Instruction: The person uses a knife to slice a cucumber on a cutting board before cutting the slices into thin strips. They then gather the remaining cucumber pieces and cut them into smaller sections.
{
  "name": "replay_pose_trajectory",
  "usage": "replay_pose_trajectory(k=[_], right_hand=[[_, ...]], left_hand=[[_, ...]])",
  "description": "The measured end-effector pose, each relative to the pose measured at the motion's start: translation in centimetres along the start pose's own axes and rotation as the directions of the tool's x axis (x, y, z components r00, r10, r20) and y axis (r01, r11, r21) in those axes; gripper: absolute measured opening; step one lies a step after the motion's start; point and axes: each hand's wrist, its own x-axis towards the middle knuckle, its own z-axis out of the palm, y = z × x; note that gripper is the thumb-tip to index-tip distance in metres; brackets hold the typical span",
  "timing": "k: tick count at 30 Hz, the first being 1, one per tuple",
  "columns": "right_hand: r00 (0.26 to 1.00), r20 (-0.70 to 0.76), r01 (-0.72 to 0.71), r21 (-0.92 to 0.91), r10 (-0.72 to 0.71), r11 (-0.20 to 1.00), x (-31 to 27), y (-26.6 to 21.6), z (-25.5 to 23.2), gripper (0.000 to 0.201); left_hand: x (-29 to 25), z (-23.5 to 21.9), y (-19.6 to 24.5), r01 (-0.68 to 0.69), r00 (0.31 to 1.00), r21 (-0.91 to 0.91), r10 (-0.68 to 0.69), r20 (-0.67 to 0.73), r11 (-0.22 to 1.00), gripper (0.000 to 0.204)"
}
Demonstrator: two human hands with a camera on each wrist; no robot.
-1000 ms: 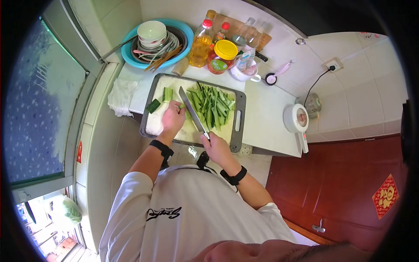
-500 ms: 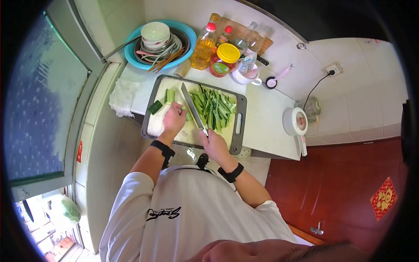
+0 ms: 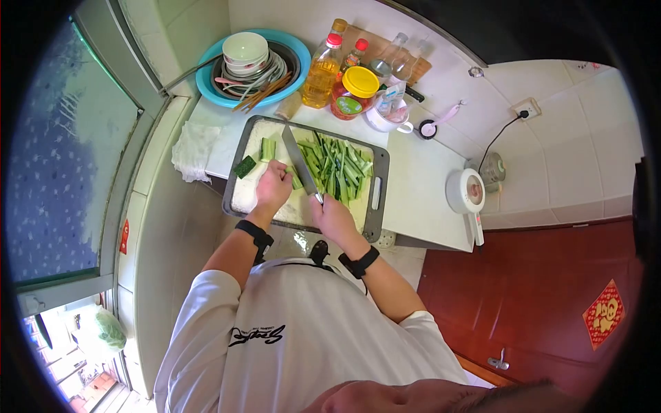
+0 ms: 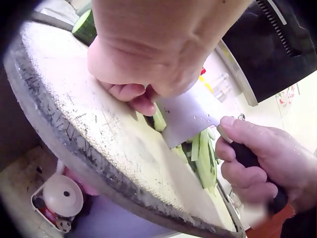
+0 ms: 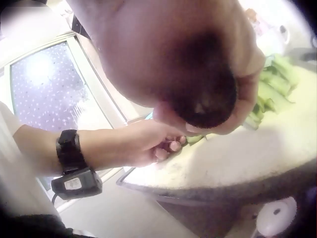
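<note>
The right hand (image 3: 333,217) grips the black handle of a knife (image 3: 299,160), its blade standing just beside the left hand. With curled fingers the left hand (image 3: 273,186) pinches a cucumber piece (image 4: 159,120) against the cutting board (image 3: 242,195). A pile of cut cucumber sticks (image 3: 337,165) lies right of the blade. Two larger chunks, a pale-sided one (image 3: 268,149) and a dark green one (image 3: 244,166), rest on the board beyond the left hand. In the right wrist view the right hand (image 5: 183,59) covers the blade.
Behind the board stand a blue basin (image 3: 202,81) with bowls and chopsticks, an oil bottle (image 3: 321,81), a yellow-lidded jar (image 3: 360,82) and a white cup (image 3: 387,124). A white pot (image 3: 465,191) sits at the counter's right; a white cloth (image 3: 194,148) hangs at its left edge.
The right hand and knife have moved a little left and away from the body, nearer the left hand. The left hand stays at about the same place on the board.
</note>
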Motion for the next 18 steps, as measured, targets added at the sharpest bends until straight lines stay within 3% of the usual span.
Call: replay_pose_trajectory(k=[3,5,8,18], right_hand=[[1.0,-0.003,-0.002,0.031,0.002,1.0,0.2,0.6,0.1,0.043],[1.0,0.006,-0.012,0.048,0.012,0.999,0.0,0.8,0.0,0.043],[0.999,0.024,-0.025,0.048,0.024,0.999,-0.6,0.7,-0.3,0.042],[0.994,0.108,0.011,-0.02,-0.008,1.0,-3.8,0.5,-1.8,0.042]], left_hand=[[-0.4,-0.1,0.3,-0.002,0.999,-0.069,-0.001,-0.041,0.998,0.025],[-0.6,0.1,0.4,-0.064,0.99,0.004,0.064,-0.125,0.998,0.018],[-0.7,0.0,1.0,-0.047,0.998,0.109,0.051,-0.029,0.993,0.017],[0.1,-0.1,1.4,0.009,1.0,0.175,-0.005,-0.022,0.985,0.022]])
